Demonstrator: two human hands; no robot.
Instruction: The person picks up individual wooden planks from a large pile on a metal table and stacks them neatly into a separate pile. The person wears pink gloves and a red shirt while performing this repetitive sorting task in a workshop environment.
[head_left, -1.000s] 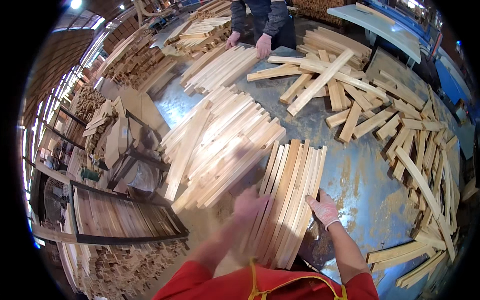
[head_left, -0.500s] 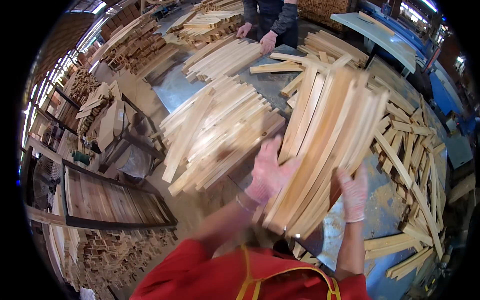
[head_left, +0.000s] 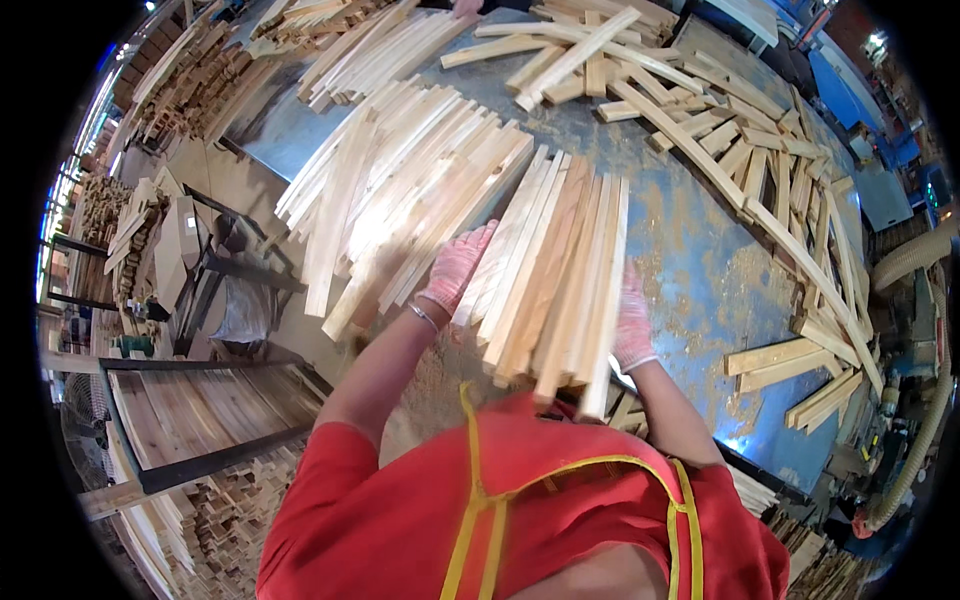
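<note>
A bundle of pale and reddish wooden strips [head_left: 548,270] lies between my two gloved hands at the near edge of the metal table, its near ends fanned unevenly toward my body. My left hand [head_left: 460,265] presses along the bundle's left side, fingers pointing away from me. On the opposite side, my right hand [head_left: 632,325] clasps the strips; its fingers are partly hidden behind them. Just left of the bundle rests a wide layer of similar strips [head_left: 400,180], with one strip lying slantwise on top.
Sawdust speckles the blue-grey metal table [head_left: 690,300]. A jumbled heap of wooden strips [head_left: 770,160] covers its right side. At left stand a dark-framed rack of boards [head_left: 205,410] and stacked wood [head_left: 240,530]. Part of another person's gloved hand [head_left: 467,7] shows at the far edge.
The bundle, raised and tilted before, has come down toward the table next to the strip layer. Both hands moved with it. My view has shifted, leaving only a bit of the other person visible.
</note>
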